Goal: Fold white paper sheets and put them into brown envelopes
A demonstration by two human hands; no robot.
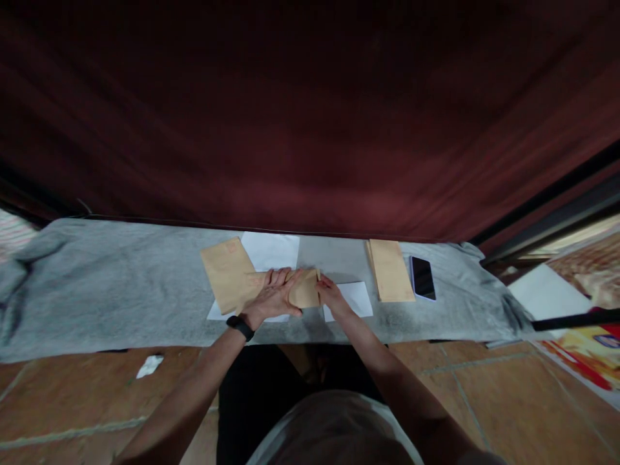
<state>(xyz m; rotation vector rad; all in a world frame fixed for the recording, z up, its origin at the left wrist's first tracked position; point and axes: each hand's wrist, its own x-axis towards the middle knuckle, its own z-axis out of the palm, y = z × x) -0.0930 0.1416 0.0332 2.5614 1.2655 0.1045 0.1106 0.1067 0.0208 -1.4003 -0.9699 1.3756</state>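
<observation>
A brown paper envelope [305,290] lies lengthwise in front of me on the grey cloth. My left hand [275,295], with a black band on its wrist, rests on it with fingers spread flat. At the envelope's right end, my right hand [329,292] pinches the edge between thumb and fingers. To the left, partly beneath that envelope, lies another brown envelope [227,261] with a small reddish mark. White paper [271,250] sits behind my left hand, and a white sheet [356,298] lies under and beside my right hand.
A stack of brown envelopes [391,271] lies to the right, beside a phone [423,278] with a dark screen. The grey cloth [130,284] covers a long narrow surface. A dark red curtain [310,129] rises behind it. A white scrap [150,366] is on the tiled floor.
</observation>
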